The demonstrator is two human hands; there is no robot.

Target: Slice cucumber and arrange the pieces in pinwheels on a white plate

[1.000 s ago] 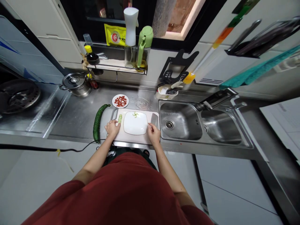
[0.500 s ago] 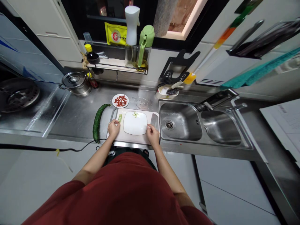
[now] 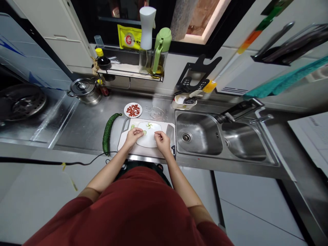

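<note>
Steel kitchen bench [image 3: 84,128], cutting board [image 3: 125,138] beside the sink [image 3: 198,136]. A cucumber slice [image 3: 144,132] is pinched in the left hand [image 3: 133,136] over the white plate [image 3: 150,143]; the right hand [image 3: 161,140] is loosely curled above it, grip unclear.

A dark red short-sleeved top [image 3: 138,208]; both forearms and the 2 hands are bare.

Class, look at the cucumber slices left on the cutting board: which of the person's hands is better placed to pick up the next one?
Probably the left hand: the cucumber slices lie just beyond it at the white plate's left edge, while the right hand sits across the plate.
</note>
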